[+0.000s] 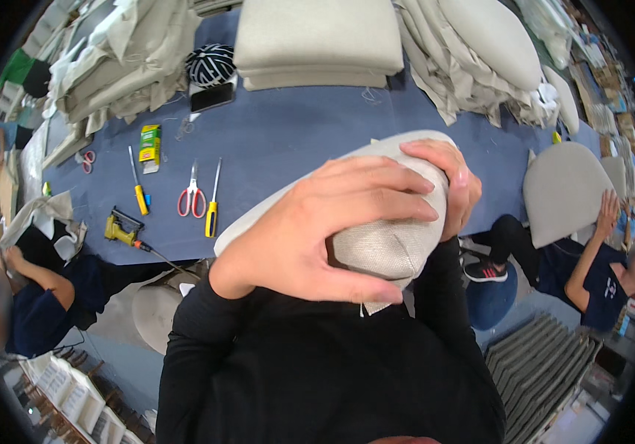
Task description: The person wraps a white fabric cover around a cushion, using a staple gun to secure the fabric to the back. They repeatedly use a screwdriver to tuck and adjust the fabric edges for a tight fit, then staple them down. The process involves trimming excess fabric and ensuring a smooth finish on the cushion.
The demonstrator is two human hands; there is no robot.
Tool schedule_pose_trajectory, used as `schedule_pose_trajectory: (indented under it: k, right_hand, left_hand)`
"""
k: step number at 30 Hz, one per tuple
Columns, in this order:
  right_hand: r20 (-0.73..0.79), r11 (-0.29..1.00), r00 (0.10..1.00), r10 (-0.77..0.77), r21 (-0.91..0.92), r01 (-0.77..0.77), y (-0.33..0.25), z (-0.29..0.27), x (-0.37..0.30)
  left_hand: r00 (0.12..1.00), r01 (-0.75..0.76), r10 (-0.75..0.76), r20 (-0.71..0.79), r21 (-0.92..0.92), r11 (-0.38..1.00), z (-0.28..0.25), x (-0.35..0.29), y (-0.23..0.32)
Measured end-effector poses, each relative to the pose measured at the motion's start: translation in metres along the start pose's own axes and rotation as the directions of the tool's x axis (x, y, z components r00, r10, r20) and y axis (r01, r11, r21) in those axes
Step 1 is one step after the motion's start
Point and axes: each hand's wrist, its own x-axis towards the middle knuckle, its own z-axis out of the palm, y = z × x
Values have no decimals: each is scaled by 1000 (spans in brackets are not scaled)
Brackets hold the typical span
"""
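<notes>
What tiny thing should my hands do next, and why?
Maybe the left hand should pull the loose cloth snug, because it hangs just below that hand, while the right hand already holds the other side of the beige cushion.

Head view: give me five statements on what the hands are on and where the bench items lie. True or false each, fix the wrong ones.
1. The left hand and right hand are both on the beige cushion. True.
2. The right hand holds the yellow gun-shaped tool. False: the yellow gun-shaped tool lies on the blue table.
3. The larger red-handled scissors lie between two yellow-handled screwdrivers. True.
4. The phone lies right of the stacked cushions. False: the phone lies left of the stacked cushions.
5. A green-and-yellow box lies on the table. True.
</notes>
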Motion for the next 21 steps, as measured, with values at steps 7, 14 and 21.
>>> schedule_pose_trajectory:
  k: [7,14,21]
  right_hand:
    - [-46,1000,999,9,9,-8,18,-5,-8]
    - [106,882,876,471,-27,-471,43,-106,-28]
    - [122,578,617,777,251,-777,145,-201,-28]
  left_hand:
    - [1000,9,-6,11,-249,968,6,-22,-52]
    - [469,880,-883,-3,-82,468,-25,-198,-169]
    - [535,69,-837,-117,-981,181,53,-236,-215]
